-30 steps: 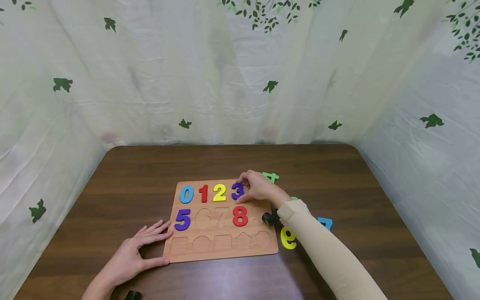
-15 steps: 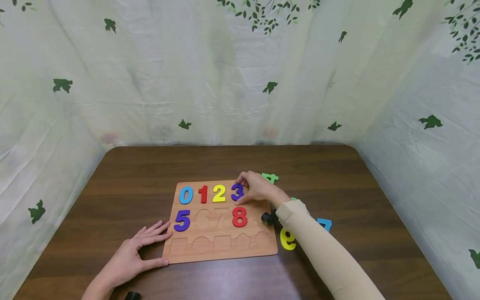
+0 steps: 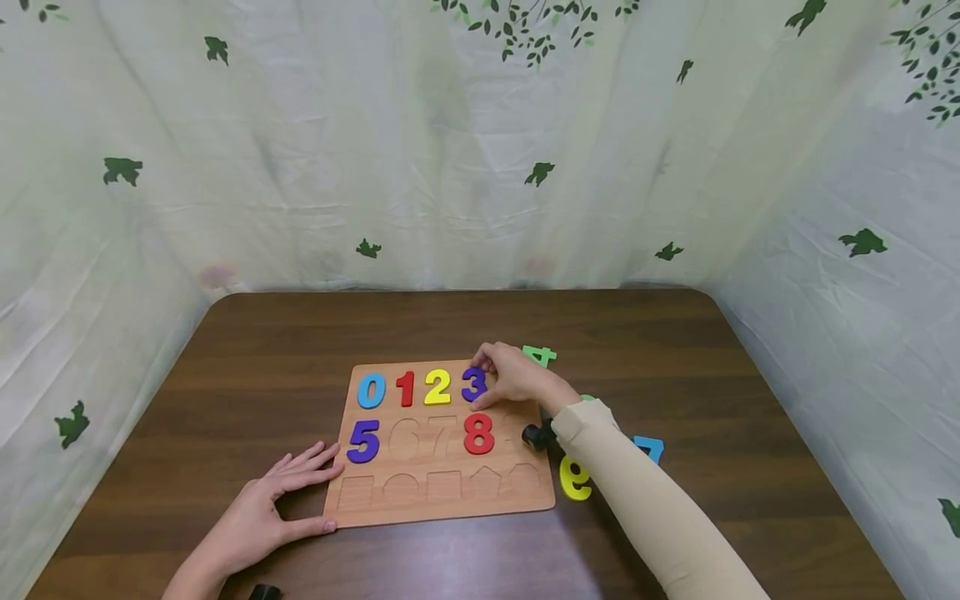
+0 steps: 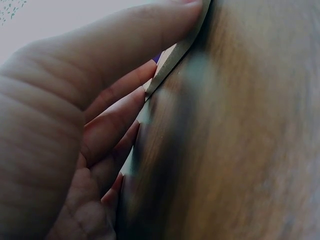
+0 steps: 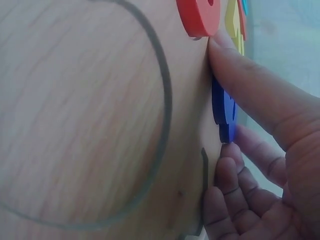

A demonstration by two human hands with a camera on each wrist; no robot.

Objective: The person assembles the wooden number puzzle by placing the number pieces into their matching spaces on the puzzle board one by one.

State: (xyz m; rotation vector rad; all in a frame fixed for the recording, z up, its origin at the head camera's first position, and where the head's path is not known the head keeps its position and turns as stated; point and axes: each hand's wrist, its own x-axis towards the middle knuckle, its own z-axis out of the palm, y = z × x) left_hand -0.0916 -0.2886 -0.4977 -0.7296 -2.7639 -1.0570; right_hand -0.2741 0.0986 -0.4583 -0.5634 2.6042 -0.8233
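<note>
A wooden number puzzle board (image 3: 517, 496) lies on the table, with 0, 1, 2 and 3 in its top row. My right hand (image 3: 521, 375) pinches the purple number 3 (image 3: 473, 384) between thumb and fingers at the top row's right part. In the right wrist view, the number 3 (image 5: 223, 102) looks blue, with the thumb on one side and curled fingertips on the other. Spread at the board's left edge, my left hand (image 3: 262, 508) touches it with thumb and straight fingertips. A purple 5 (image 3: 363, 441) and a red 8 (image 3: 478, 434) sit in the middle row.
Right of the board lie a green 4 (image 3: 540, 356), a blue 7 (image 3: 649, 448) and a yellow number piece (image 3: 575, 478). A green piece (image 3: 587, 398) is mostly hidden by the right sleeve (image 3: 637, 483). Outlined recesses line the board's bottom row.
</note>
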